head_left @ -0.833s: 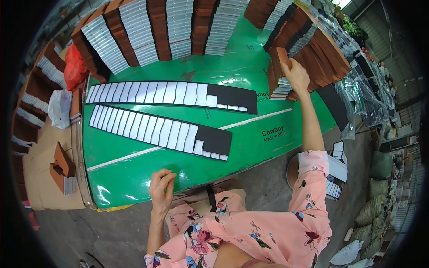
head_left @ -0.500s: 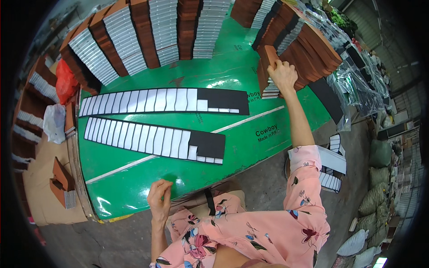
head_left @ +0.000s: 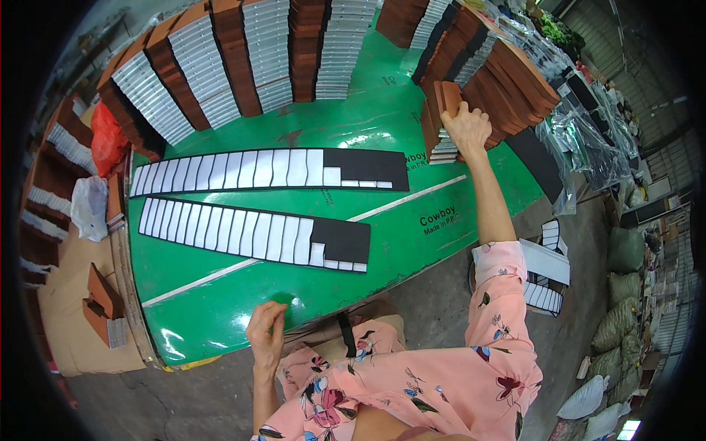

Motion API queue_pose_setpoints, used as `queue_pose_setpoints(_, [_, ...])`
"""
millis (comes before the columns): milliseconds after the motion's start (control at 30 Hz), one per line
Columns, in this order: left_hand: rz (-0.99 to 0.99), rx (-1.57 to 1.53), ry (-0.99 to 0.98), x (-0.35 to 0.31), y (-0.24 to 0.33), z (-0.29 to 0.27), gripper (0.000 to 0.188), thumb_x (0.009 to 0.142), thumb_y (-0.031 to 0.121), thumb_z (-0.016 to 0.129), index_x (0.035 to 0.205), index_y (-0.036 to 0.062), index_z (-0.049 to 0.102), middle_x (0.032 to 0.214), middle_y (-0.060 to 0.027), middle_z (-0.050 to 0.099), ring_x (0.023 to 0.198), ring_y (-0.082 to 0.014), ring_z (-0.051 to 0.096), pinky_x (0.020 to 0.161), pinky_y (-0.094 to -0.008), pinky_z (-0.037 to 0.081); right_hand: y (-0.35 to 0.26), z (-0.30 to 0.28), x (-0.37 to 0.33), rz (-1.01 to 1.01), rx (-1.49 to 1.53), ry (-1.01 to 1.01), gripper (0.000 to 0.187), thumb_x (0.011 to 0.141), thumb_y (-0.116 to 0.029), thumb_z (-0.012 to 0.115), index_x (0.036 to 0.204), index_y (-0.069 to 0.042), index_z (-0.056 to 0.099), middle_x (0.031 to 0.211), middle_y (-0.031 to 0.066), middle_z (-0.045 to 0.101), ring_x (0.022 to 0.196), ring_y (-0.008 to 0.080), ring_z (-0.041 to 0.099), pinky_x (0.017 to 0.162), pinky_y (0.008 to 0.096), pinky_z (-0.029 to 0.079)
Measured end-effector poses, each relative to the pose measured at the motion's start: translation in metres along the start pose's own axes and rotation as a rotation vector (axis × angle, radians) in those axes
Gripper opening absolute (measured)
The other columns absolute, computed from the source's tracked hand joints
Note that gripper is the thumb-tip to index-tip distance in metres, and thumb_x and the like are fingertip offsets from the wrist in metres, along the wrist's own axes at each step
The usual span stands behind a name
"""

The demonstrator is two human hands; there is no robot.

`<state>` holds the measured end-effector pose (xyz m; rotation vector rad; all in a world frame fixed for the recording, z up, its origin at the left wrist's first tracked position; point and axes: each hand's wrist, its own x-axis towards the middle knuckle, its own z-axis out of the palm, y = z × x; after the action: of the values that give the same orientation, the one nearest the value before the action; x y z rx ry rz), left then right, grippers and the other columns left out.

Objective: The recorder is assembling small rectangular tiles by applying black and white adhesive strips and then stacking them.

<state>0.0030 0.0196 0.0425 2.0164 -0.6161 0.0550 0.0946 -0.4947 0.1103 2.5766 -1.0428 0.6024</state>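
Note:
At the far right of the green table, my right hand point(head_left: 469, 129) grips the top end of a brown strip point(head_left: 451, 95) in a short stack with pale edges. My thumb and fingers close over it, and a gap shows beside it. My left hand point(head_left: 266, 328) hovers by the table's near edge, its fingers curled together with nothing seen in them. Two long black strips lie flat in the middle, the far strip point(head_left: 368, 167) and the near strip point(head_left: 342, 239), both bearing rows of white pieces.
Tall stacks of brown and silver strips point(head_left: 272, 59) line the back of the green table point(head_left: 353, 294). More brown strips point(head_left: 504, 88) lean at the far right, near clear plastic wrapping point(head_left: 588, 125). Red point(head_left: 109, 140) and white point(head_left: 90, 208) plastic bags sit left, above a folded brown piece point(head_left: 101, 305).
Under my right hand, the gripped brown strip has parted slightly from its neighbour at the top. My left hand has shifted very little, and the black strips lie as before.

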Motion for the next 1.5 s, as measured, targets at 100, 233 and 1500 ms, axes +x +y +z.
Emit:
queue_pose_setpoints(100, [-0.001, -0.012, -0.003, 0.001, 0.000, 0.005, 0.014, 0.078, -0.008, 0.061, 0.090, -0.0007, 0.063, 0.085, -0.0125, 0.061, 0.074, -0.0235, 0.060, 0.062, -0.0295, 0.046, 0.006, -0.002, 0.001, 0.016, 0.053, -0.032, 0.052, 0.075, -0.046, 0.055, 0.104, -0.004, 0.063, 0.097, 0.0266, 0.060, 0.091, 0.0396, 0.057, 0.075, 0.0484, 0.049])
queue_pose_setpoints(233, [0.014, -0.045, -0.040, 0.008, 0.003, 0.013, 0.014, 0.078, -0.008, 0.061, 0.090, -0.0006, 0.063, 0.086, -0.0124, 0.061, 0.074, -0.0236, 0.060, 0.061, -0.0296, 0.046, 0.018, 0.000, 0.004, 0.035, 0.082, -0.033, 0.051, 0.076, -0.046, 0.053, 0.104, -0.004, 0.063, 0.097, 0.0263, 0.060, 0.094, 0.0398, 0.056, 0.076, 0.0486, 0.049])
queue_pose_setpoints(1500, [-0.407, 1.442, 0.587, 0.033, -0.203, -0.295, 0.046, 0.073, 0.036, 0.068, 0.109, 0.0123, 0.054, 0.091, -0.0105, 0.058, 0.103, -0.0285, 0.050, 0.097, -0.0703, 0.020, -0.090, -0.076, -0.214, -0.602, 0.978, -0.455, 0.017, 0.090, -0.012, 0.053, 0.090, 0.002, 0.063, 0.075, 0.0136, 0.064, 0.067, 0.0241, 0.063, 0.062, 0.0322, 0.047])
